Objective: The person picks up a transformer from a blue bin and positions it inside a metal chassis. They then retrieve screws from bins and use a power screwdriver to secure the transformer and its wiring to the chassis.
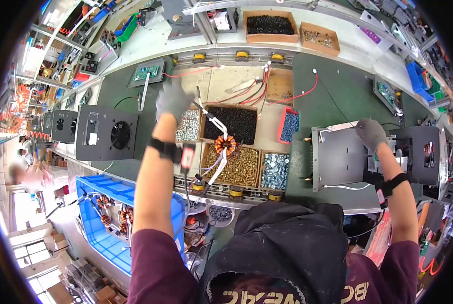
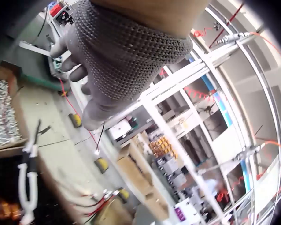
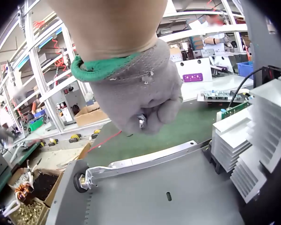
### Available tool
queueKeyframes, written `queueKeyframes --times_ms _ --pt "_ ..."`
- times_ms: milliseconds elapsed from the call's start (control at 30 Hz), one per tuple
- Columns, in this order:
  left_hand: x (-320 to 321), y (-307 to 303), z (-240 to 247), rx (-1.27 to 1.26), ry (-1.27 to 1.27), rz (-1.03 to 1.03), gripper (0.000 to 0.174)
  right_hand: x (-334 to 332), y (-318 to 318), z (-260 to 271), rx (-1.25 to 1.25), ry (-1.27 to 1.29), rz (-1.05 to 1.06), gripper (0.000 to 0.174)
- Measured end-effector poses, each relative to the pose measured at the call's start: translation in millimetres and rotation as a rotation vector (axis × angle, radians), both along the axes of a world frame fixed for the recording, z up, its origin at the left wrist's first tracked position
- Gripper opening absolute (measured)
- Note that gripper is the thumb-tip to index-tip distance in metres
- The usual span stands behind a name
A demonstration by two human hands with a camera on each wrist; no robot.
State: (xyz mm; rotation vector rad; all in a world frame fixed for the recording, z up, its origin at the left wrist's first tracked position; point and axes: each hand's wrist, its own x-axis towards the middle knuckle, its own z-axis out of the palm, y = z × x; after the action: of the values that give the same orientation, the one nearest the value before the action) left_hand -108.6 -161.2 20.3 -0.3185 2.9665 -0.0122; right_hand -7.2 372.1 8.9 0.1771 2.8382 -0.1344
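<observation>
My left hand [image 1: 173,100], in a grey knit glove, is raised past the box of silvery fasteners [image 1: 188,125]. Its fingers are loosely bent, with nothing between them in the left wrist view. My right hand [image 1: 371,134], gloved in grey with a green cuff, hovers over the far edge of a grey metal chassis panel [image 1: 340,157]. Its curled fingers hold a small shiny metal fastener [image 3: 141,121], mostly hidden by the glove. Along that panel edge runs a pale metal strip [image 3: 150,157]. Finned heat sinks [image 3: 234,145] stand beside the panel.
A copper-wound ring coil [image 1: 225,145] with white-sleeved leads lies across boxes of black screws [image 1: 231,123] and brass fasteners [image 1: 239,167]. A red bin [image 1: 282,126] holds blue parts. Left stands a grey fan-fitted case [image 1: 107,134]; below it, a blue crate [image 1: 92,223] holds more coils.
</observation>
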Motion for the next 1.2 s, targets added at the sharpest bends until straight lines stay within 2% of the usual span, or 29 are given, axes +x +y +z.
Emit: queueKeyframes --times_ms 33,67,100,133,200,233,267,300,367,400,433,467,500,533,567,600,633,667,733,833,867,1000,1100,1200 --pt "27 11 -4 0.002 -0.135 0.049 0.064 3 1 -2 -0.043 -0.018 -0.023 0.024" --pt "42 -1 -45 0.039 -0.354 0.022 0.056 5 3 -4 -0.083 -0.033 -0.045 0.025" --pt "67 10 -55 0.202 -0.532 0.097 0.054 8 9 -11 -0.083 -0.037 -0.046 0.025" --pt "87 19 -77 0.257 -0.663 0.112 0.080 10 17 -23 -0.119 0.011 -0.018 0.027" --pt "138 52 -102 0.370 -0.323 0.083 0.097 8 14 -26 -0.159 0.067 0.014 0.028" --pt "144 69 -105 0.370 -0.320 0.084 0.097 8 3 -16 -0.439 -0.029 -0.211 0.029" --pt "147 84 -108 0.411 -0.276 0.165 0.105 8 -9 -6 -0.716 -0.126 -0.437 0.031" --pt "149 92 -108 0.453 -0.231 0.243 0.115 10 -19 4 -0.715 -0.118 -0.435 0.031" --pt "143 93 -96 0.486 -0.267 0.248 0.117 16 -38 24 -1.170 0.028 -0.502 0.032" --pt "141 92 -89 0.511 -0.318 0.256 0.119 19 -44 31 -1.176 0.040 -0.499 0.032" --pt "140 88 -99 0.493 -0.257 0.261 0.110 20 -49 37 -1.302 0.067 -0.498 0.032" --pt "136 78 -110 0.487 -0.244 0.246 0.110 22 -53 43 -1.429 0.096 -0.497 0.031" --pt "132 65 -120 0.902 -0.144 0.229 0.102 26 -57 50 -1.441 0.116 -0.498 0.031" --pt "126 65 -90 1.317 -0.042 0.203 0.095 29 -61 57 -1.468 0.105 -0.460 0.031" --pt "125 62 -56 1.602 -0.131 0.140 0.074 34 -66 64 -1.492 0.090 -0.421 0.030" --pt "125 58 -17 1.752 -0.228 0.135 0.069 39 -72 71 -1.502 0.104 -0.421 0.030" --pt "122 53 7 2.080 -0.360 0.068 0.065 45 -81 78 -1.490 0.075 -0.407 0.030" --pt "126 60 33 2.308 -0.303 0.037 0.074 50 -90 85 -1.476 0.048 -0.391 0.030" --pt "124 77 66 2.561 -0.147 -0.069 0.084 62 -113 92 -1.469 0.043 -0.393 0.029" --pt "122 102 87 2.641 0.041 -0.208 0.090 78 -140 88 -1.520 -0.043 -0.207 0.029" --pt "119 106 87 2.699 -0.011 -0.208 0.087 84 -147 88 -1.498 -0.077 -0.183 0.030" --pt "115 132 96 2.903 -0.087 -0.191 0.078 102 -157 80 -1.549 -0.077 -0.252 0.031" --pt "116 148 99 2.883 -0.076 -0.208 0.077 111 -152 73 -1.550 -0.155 -0.339 0.032" --pt "111 152 93 2.840 0.066 -0.189 0.080 120 -148 85 -1.579 -0.273 -0.359 0.031"
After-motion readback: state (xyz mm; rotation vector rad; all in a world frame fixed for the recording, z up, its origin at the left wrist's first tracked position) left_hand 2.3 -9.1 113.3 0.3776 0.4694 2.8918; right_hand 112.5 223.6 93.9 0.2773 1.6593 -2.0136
